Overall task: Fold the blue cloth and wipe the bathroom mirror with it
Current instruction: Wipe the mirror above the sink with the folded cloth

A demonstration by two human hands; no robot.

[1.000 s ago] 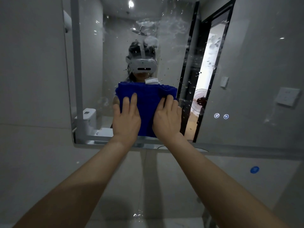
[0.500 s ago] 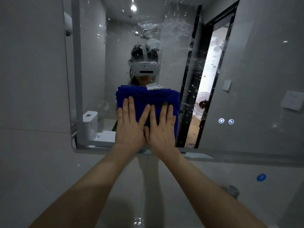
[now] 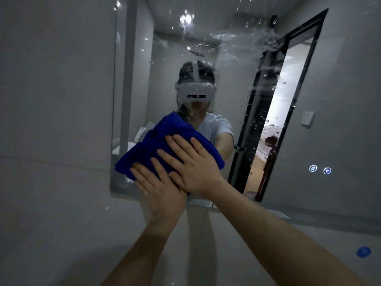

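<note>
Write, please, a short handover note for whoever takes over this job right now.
Left hand: flat, fingers straight, pressing the blue cloth against the mirror.
Right hand: flat on the cloth too, partly overlapping the left hand.
Cloth: folded, tilted, low on the mirror's left part.
Done: folding; wiping is under way.
Left: water drops and streaks on the upper and right glass need wiping.

grey tiled wall (image 3: pixel 51 100) fills 9 o'clock. a ceiling light (image 3: pixel 186 18) glares at 12. at 2 o'clock a dark-framed doorway (image 3: pixel 286 104) stands bright, a fan (image 3: pixel 270 141) inside. a blue sticker (image 3: pixel 363 252) at 4.
</note>
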